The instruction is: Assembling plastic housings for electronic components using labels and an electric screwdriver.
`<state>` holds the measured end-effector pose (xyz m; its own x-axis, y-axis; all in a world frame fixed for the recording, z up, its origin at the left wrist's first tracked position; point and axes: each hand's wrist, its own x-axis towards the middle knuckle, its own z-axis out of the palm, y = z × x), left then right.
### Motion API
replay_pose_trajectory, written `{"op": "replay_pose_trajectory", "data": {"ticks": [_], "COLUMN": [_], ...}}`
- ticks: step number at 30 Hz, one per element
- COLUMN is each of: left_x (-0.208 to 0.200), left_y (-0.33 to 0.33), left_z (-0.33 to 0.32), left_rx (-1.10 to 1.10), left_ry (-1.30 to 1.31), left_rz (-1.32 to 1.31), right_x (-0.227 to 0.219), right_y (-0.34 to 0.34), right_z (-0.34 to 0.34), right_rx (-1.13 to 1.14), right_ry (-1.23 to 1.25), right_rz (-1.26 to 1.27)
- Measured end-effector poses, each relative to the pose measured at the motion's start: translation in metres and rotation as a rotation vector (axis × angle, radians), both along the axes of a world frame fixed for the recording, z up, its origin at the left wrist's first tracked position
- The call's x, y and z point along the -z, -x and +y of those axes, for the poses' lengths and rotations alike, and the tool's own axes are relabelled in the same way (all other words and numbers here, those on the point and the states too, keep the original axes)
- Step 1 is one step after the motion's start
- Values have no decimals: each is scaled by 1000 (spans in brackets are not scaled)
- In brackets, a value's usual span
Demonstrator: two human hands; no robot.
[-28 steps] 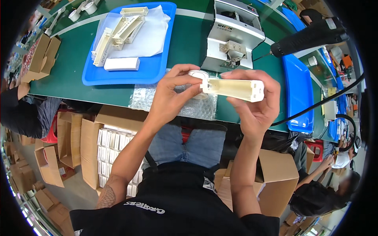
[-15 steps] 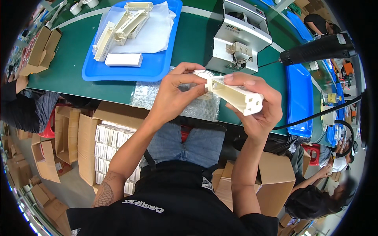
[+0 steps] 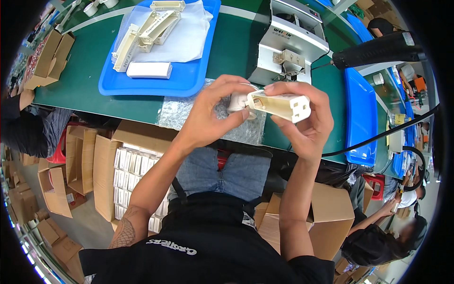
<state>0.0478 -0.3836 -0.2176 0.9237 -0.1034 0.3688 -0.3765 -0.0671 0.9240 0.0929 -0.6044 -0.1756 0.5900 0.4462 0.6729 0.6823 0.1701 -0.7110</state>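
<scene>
My right hand (image 3: 314, 111) is closed around a cream plastic housing (image 3: 280, 105), a hollow, open-sided shell with square holes in its end. My left hand (image 3: 208, 113) curls its thumb and fingers about a round white part (image 3: 238, 100) at the shell's other end. Fingers partly hide that round part, and I cannot tell how it joins the shell. Both are held above a clear plastic sheet (image 3: 182, 113) at the table's front edge. Beyond them, a blue tray (image 3: 187, 85) carries several similar cream shells (image 3: 161, 27) and a white block-shaped piece (image 3: 149, 70).
A grey metal machine (image 3: 295, 38) stands at the back, with a black electric screwdriver (image 3: 378, 51) to its right. Another blue tray (image 3: 362, 120) lies at the right, crossed by a black cable (image 3: 378, 139). Below the table is a carton (image 3: 104, 175) of white boxes. A co-worker (image 3: 378, 236) sits lower right.
My right hand has tilted the shell nearer level and raised its end slightly. The left thumb and fingers have spread wider and shifted from the shell's edge onto the round white part.
</scene>
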Motion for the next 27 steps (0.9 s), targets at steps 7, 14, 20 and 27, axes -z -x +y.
{"op": "replay_pose_trajectory", "data": {"ticks": [7,14,20,27], "left_x": [0,-4,-3,0], "left_y": [2,3,3,3], "left_z": [-5,-8,-8,-8], "left_rx": [-24,-63,-59,-50], "left_ry": [-40,-84,-95,-91], "left_rz": [-14,17,33,61], "right_x": [1,2,-1,-4], "right_y": [5,19,14,6], "right_z": [13,22,21,21], "right_rx": [61,333,369,333], "right_ry": [33,37,220,219], "right_rz": [205,296,-65,-112]}}
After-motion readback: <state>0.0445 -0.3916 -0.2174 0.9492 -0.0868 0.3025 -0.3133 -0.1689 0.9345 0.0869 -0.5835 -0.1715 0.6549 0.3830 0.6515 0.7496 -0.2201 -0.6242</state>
